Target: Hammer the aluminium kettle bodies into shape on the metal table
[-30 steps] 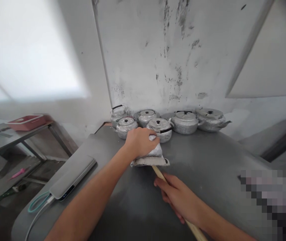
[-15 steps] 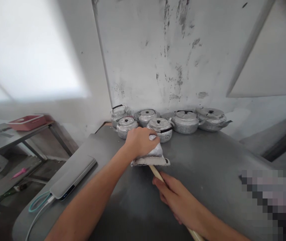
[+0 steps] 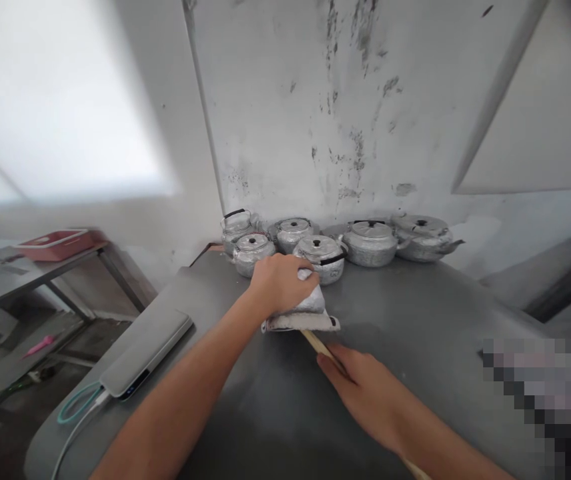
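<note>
My left hand point(image 3: 278, 283) is closed over a silvery grey lump point(image 3: 310, 303) that rests on a flat metal piece point(image 3: 299, 323) on the grey table point(image 3: 415, 320). A wooden stick point(image 3: 318, 345) runs from under that piece toward me. My right hand point(image 3: 363, 393) lies along the stick with its fingers closed on it. Just behind my left hand stand several dull aluminium kettles point(image 3: 321, 257) with black lid knobs, lined up against the stained white wall.
A grey power bank point(image 3: 143, 350) with a teal and white cable point(image 3: 76, 408) lies at the table's left edge. Further left stands a metal side table point(image 3: 10, 277) with a red tray point(image 3: 53, 243). A blurred patch covers the right foreground.
My right hand has shifted slightly along the stick, first toward the metal piece, then a little right and down. My left hand and the lump have not moved.
</note>
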Demonstrator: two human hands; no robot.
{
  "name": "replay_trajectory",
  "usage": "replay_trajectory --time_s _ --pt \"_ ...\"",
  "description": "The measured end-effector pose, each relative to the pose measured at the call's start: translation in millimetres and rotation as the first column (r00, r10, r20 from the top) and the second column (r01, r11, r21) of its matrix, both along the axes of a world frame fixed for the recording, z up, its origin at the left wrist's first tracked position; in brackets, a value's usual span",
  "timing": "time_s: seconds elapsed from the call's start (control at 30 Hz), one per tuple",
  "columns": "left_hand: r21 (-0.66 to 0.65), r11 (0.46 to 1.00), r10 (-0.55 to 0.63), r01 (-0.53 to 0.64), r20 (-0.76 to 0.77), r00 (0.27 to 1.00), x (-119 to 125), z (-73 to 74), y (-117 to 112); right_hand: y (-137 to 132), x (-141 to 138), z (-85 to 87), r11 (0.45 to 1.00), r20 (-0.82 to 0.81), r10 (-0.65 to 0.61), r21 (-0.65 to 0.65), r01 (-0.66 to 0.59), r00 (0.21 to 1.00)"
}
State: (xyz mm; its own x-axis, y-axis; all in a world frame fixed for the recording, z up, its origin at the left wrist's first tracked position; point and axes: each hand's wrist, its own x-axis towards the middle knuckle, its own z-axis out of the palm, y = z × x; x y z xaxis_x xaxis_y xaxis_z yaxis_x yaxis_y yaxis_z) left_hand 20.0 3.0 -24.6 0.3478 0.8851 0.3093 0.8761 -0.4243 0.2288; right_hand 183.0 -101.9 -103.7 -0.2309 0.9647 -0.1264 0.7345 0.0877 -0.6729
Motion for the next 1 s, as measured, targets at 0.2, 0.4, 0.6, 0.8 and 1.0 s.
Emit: replay_trajectory --time_s 0.2,0.4,0.6,0.8,1.0 --pt "-0.011 1.0 -0.006 0.006 0.012 1.0 -0.4 -1.1 0.4 -1.5 -4.3 5.1 0.998 0.044 0.013 0.059 -0.015 0.999" --pt "0.0 1.0 -0.007 0.007 -0.001 1.0 -0.1 -1.5 1.2 -5.9 -4.7 4.1 0.998 0.09 0.017 0.061 -0.022 0.996" --pt "0.001 1.0 -0.005 0.005 -0.001 1.0 0.0 -1.0 0.0 -7.8 -6.6 4.1 1.0 0.132 0.013 0.025 -0.016 0.991" --pt "-0.003 1.0 -0.006 0.006 -0.003 1.0 -0.5 -2.4 1.6 -8.5 -7.2 6.1 0.998 0.118 0.0 0.068 -0.008 0.993" --pt "-0.008 1.0 -0.001 0.001 0.002 1.0 -0.1 -0.7 0.3 -7.5 -4.5 1.4 1.0 0.294 0.022 0.013 -0.027 0.956"
